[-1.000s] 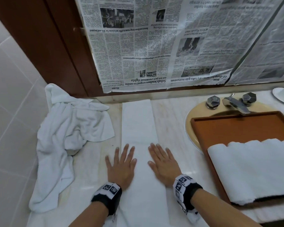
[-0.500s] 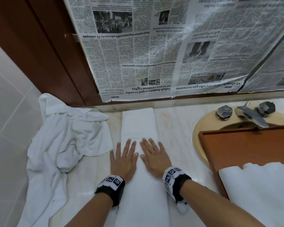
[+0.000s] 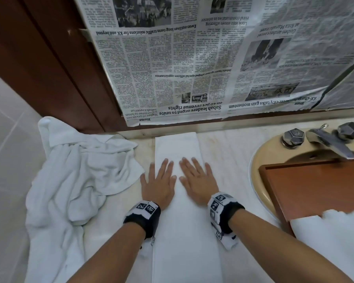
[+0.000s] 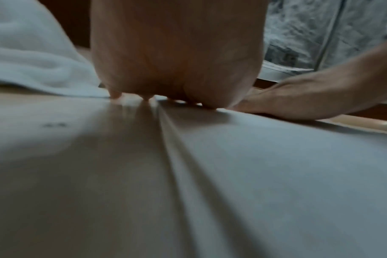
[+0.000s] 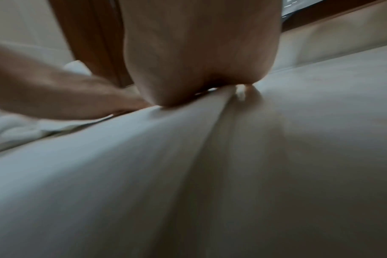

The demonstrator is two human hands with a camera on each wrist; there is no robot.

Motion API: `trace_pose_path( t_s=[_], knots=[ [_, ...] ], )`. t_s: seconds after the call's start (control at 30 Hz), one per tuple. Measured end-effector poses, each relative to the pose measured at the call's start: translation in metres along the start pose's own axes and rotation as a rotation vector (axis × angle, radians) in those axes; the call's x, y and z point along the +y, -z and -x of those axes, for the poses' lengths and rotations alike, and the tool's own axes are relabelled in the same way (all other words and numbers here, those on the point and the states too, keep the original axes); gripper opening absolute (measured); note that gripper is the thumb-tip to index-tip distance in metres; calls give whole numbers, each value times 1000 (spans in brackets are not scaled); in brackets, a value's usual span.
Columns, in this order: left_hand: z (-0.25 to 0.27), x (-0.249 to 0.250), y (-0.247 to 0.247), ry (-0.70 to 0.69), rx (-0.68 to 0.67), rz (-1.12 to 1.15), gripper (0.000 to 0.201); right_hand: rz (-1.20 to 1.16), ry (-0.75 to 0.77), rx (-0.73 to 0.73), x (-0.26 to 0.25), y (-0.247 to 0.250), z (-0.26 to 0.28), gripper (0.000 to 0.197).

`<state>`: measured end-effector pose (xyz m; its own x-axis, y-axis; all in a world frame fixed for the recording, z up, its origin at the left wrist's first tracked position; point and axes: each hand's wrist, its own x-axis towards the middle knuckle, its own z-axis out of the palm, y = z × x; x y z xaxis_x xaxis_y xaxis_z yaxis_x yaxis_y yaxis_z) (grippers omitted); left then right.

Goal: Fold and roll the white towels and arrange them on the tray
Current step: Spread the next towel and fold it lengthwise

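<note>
Soft matt white terry cloth in the folded towel [image 3: 184,221], centre of the frame; same nubbly cloth, crumpled, in the loose towel [image 3: 76,176] at left. Polished, faintly veined marble in the counter [image 3: 227,152]. Smooth reddish wood in the tray [image 3: 315,186] at right. Dull faceted metal in the tap [image 3: 327,141]. Thin creased newsprint in the newspaper [image 3: 192,64] above.

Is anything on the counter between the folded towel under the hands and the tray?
Nothing visible: bare counter and the sink rim separate the folded towel from the wooden tray, whose near part already holds rolled towels.
</note>
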<state>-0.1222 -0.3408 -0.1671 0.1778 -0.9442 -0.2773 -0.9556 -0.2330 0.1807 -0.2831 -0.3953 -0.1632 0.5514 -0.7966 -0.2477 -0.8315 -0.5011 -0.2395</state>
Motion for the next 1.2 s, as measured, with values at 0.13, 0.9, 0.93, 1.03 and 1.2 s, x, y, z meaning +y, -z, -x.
trace_pose_path(
  t_s=[0.13, 0.9, 0.93, 1.03, 1.2],
  knots=[
    [-4, -15, 8, 122, 7, 92, 56, -62, -205, -27, 32, 10, -3, 57],
    [24, 24, -3, -57, -129, 1, 82, 37, -77, -130, 33, 9, 58, 79],
    [16, 25, -1, -46, -124, 5, 79, 43, -82, -141, 38, 12, 49, 69],
    [0, 28, 2, -29, -112, 37, 78, 54, -77, -142, 49, 17, 32, 57],
    [1, 29, 7, -36, -70, 126, 72, 18, -85, -93, 51, 20, 24, 58]
  ],
)
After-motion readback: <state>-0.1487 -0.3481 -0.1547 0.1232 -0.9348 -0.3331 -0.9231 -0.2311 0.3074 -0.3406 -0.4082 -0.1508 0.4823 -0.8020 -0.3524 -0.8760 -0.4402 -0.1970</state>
